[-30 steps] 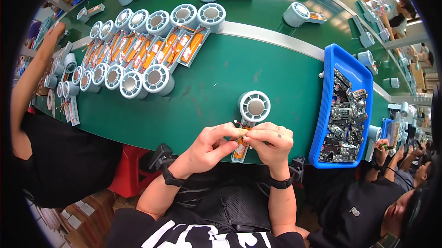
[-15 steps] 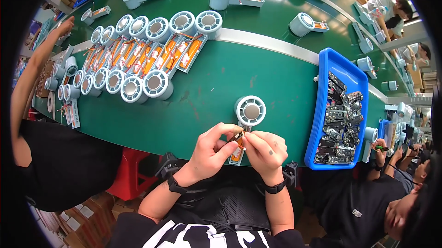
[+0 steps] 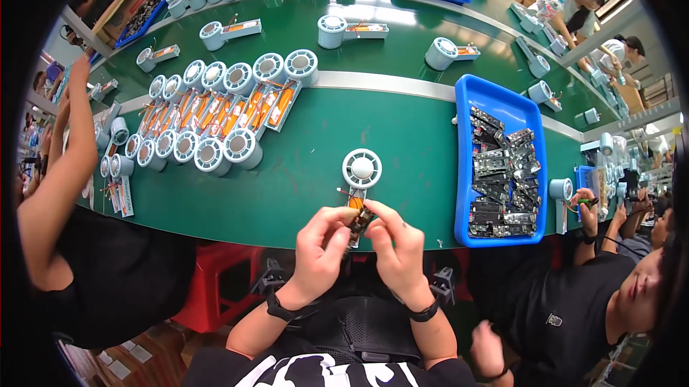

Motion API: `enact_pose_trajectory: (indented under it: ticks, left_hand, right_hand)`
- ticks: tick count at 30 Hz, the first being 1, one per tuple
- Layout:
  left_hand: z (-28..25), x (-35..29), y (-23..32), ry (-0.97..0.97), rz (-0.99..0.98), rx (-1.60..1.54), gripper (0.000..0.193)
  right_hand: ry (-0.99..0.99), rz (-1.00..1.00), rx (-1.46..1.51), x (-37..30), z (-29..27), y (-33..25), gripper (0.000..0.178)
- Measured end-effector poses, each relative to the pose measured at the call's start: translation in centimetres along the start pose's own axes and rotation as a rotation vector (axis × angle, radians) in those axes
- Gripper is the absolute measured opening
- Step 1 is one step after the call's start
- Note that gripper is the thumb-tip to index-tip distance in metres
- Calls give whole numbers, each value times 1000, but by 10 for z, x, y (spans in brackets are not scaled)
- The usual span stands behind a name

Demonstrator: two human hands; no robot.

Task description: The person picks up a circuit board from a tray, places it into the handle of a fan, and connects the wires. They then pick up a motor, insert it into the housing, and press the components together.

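Observation:
A small dark circuit board (image 3: 360,223) is pinched by my left hand (image 3: 321,245) between thumb and fingertips. My right hand (image 3: 399,248) has its index fingertip at the board's upper right edge, thumb close by, its fingers curled. Just beneath lies a light blue handheld fan body (image 3: 362,169), round head pointing away from me. In its open handle an orange battery (image 3: 355,202) shows, with a thin wire and small white connector (image 3: 340,189) to the left. My hands cover the near end of the handle.
Stacked blue trays (image 3: 463,171) full of circuit boards stand at right. Rows of open fan bodies (image 3: 215,110) lie at left. A pale rail (image 3: 373,82) separates my green table (image 3: 301,179) from a conveyor carrying more fans. Co-workers sit on both sides.
The circuit board has been turned and shows more of its face. My right fingers have moved off the connector onto the board's edge. The whole view has shifted.

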State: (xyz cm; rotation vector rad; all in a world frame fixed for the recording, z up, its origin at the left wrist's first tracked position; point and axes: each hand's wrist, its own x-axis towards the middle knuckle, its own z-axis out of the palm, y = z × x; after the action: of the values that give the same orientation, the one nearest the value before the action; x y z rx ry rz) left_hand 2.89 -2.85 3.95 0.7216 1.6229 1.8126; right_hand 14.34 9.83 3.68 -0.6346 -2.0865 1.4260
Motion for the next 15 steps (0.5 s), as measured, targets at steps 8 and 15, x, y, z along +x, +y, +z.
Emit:
enact_pose_trajectory:
  ticks: [8,15]
  left_hand:
    - [-4,14,5,9,515,582,24]
    - [-15,38,-10,-166,684,775,27]
  right_hand:
    - [-1,224,291,0,-2,11,29]
    - [26,381,644,-4,-1,9,29]
